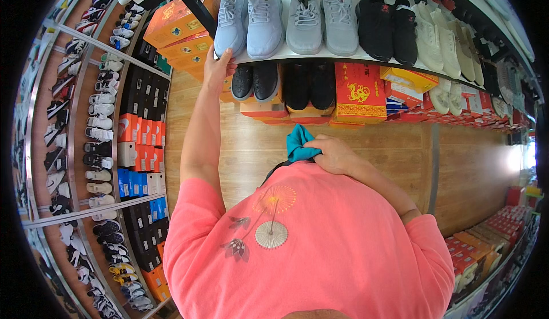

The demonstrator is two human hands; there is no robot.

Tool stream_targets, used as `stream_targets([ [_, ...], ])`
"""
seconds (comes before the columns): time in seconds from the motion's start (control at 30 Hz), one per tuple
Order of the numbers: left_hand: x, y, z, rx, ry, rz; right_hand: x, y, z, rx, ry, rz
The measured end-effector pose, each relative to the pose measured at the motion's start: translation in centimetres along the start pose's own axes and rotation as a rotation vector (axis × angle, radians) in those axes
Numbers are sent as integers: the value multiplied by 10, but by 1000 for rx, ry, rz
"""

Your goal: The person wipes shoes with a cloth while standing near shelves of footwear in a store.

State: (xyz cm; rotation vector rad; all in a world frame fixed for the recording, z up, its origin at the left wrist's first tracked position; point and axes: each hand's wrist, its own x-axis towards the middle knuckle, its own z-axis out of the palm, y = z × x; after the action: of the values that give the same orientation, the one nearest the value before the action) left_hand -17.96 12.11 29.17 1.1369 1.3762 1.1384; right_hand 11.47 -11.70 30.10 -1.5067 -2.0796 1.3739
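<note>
My left hand [218,67] reaches up to the front left corner of a white display shelf [281,56]. Its thumb lies against the toe of a light blue knit sneaker [231,23]; whether it grips the shoe or the shelf edge is unclear. Beside that shoe stands its matching sneaker [265,23]. A bunched teal cloth [299,142] is held in my right hand [332,154], close to my body at waist height. Grey sneakers [304,21] and black slip-on shoes [376,27] continue the row to the right.
Under the shelf, black shoes [266,81] sit on boxes near a red shoebox with a gold dragon [359,88]. Orange boxes [182,21] are stacked at the shelf's left end. Racks of shoes [101,109] and shoeboxes [141,130] line the left side. More boxes [469,254] stand right.
</note>
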Motion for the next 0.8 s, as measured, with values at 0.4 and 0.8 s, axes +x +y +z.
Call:
stream_targets([
  [0.4, -42, -3, 60, 482, 20, 301, 0, 2, -6, 3, 48, 49],
  [0.8, -31, -11, 76, 507, 35, 368, 4, 8, -2, 15, 42, 63],
])
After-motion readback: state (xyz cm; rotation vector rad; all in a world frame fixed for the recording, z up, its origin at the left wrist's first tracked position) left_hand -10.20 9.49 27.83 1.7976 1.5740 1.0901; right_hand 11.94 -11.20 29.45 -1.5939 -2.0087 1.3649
